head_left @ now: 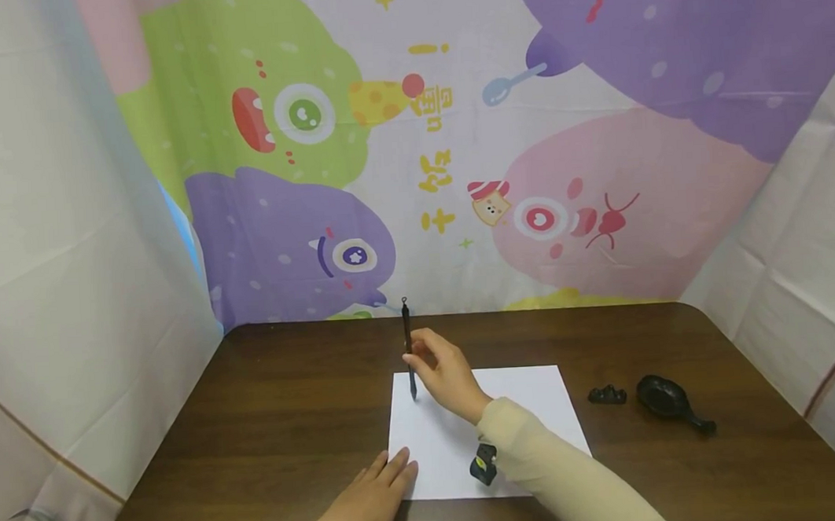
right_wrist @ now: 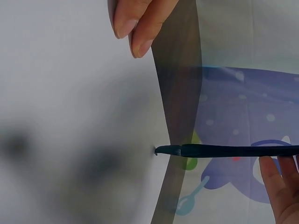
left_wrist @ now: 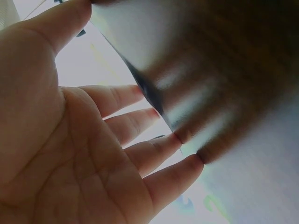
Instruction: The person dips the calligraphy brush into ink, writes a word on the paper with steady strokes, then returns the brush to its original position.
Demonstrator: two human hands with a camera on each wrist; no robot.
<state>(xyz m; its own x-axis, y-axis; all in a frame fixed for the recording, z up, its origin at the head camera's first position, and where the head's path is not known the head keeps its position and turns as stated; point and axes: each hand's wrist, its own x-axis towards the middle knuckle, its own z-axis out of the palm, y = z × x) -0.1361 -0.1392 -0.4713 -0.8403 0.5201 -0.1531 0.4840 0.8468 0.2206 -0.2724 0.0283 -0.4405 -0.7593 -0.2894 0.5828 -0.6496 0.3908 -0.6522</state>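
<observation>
My right hand pinches a slim black brush between thumb and fingers. It stands nearly upright, its tip at the upper left part of a white sheet of paper; whether the tip touches is unclear. In the right wrist view the dark brush lies across the picture, its tip beside the paper's edge. Palm down, my left hand rests at the sheet's lower left corner, fingers extended. The left wrist view shows its palm and spread fingers. A small black object sits on the paper beside my right sleeve.
Right of the sheet, a black ridged rest and a black dish with a handle lie on the brown table. Behind the table hangs a cartoon-printed cloth, with pale cloth at both sides.
</observation>
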